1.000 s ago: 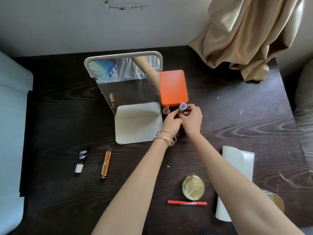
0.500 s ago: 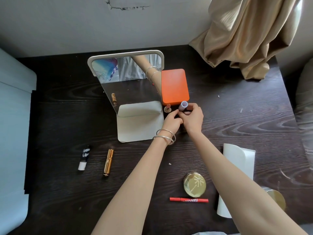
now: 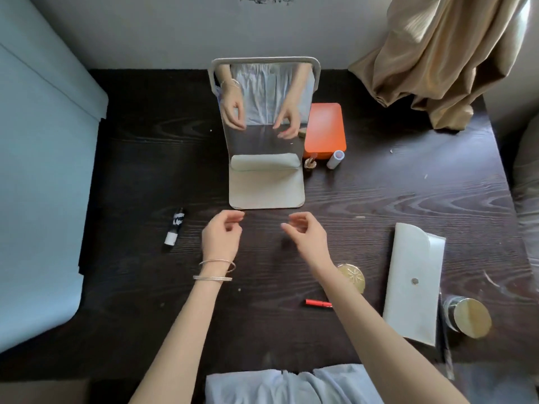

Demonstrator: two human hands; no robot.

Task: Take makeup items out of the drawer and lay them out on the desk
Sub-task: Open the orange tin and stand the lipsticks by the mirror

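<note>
Both my hands hover empty over the dark desk [image 3: 379,199], just in front of the mirror's base. My left hand [image 3: 223,237], with bangles on the wrist, and my right hand [image 3: 306,234] have loosely curled fingers and hold nothing. A lavender tube [image 3: 335,159] stands upright beside an uncapped lipstick [image 3: 311,163], in front of the orange box [image 3: 325,126]. A black-and-white tube [image 3: 176,225] lies to the left. A gold compact [image 3: 353,277] and a red pen [image 3: 318,302] lie partly under my right forearm.
A standing mirror [image 3: 264,112] at the back middle reflects my hands. A white pouch [image 3: 412,281] and a gold-lidded jar [image 3: 469,316] sit at the right. A tan curtain [image 3: 437,53] hangs over the back right corner. A pale blue surface [image 3: 38,170] borders the desk's left side.
Both hands let go of the lavender tube, which now stands by the orange box, and pulled back toward me. The view has shifted lower and closer.
</note>
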